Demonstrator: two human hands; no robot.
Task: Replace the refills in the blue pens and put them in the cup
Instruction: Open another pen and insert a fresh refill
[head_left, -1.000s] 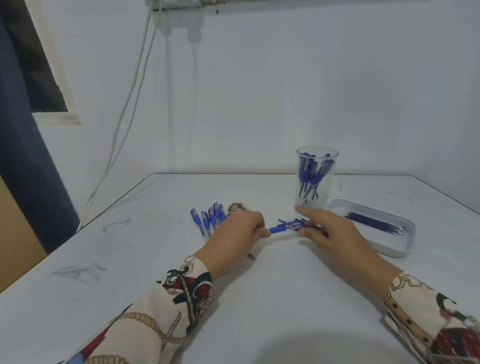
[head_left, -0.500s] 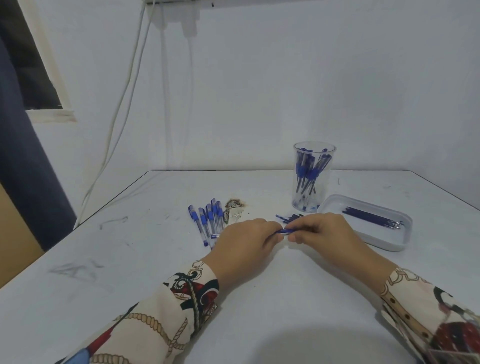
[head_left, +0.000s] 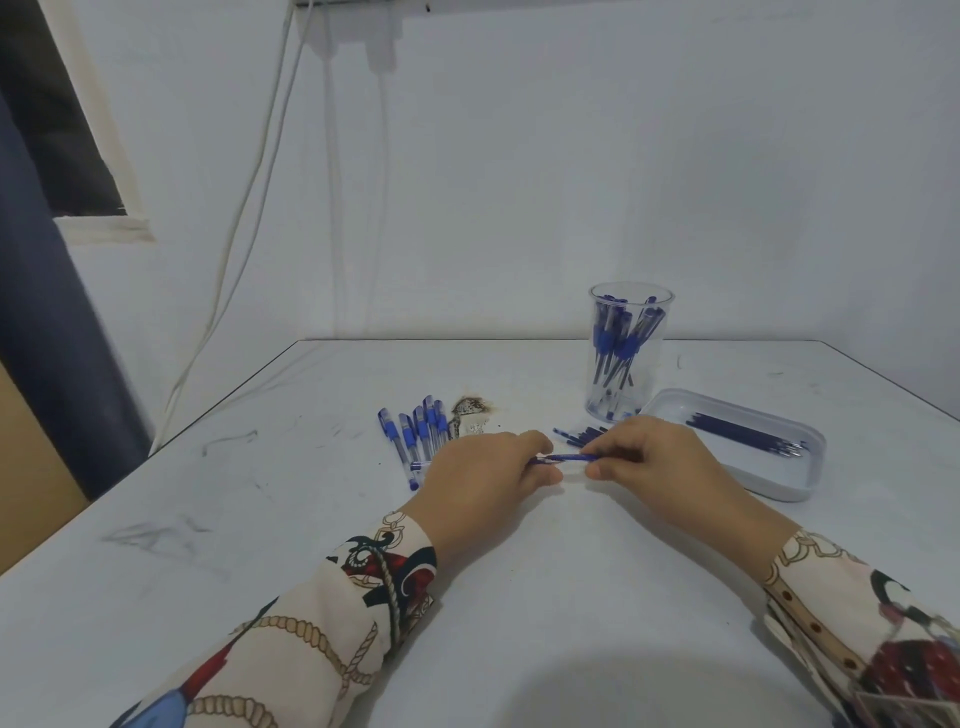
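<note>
A blue pen (head_left: 567, 458) lies level between my two hands just above the table's middle. My left hand (head_left: 483, 480) pinches its left end and my right hand (head_left: 657, 462) pinches its right end. Most of the pen is hidden inside my fingers. Several more blue pens (head_left: 418, 434) lie in a row on the table behind my left hand. A clear cup (head_left: 628, 353) at the back right holds several blue pens upright. Loose dark refills (head_left: 582, 435) lie on the table behind my hands.
A shallow white tray (head_left: 802, 473) on the right holds several dark blue refills (head_left: 745, 434). A brown burn mark (head_left: 472, 408) sits beside the pen row. White cables hang down the wall at the left. The table's left edge runs diagonally.
Both hands have drawn together around the pen and come slightly toward me. The pen's visible length between them has shrunk, then grown a little again.
</note>
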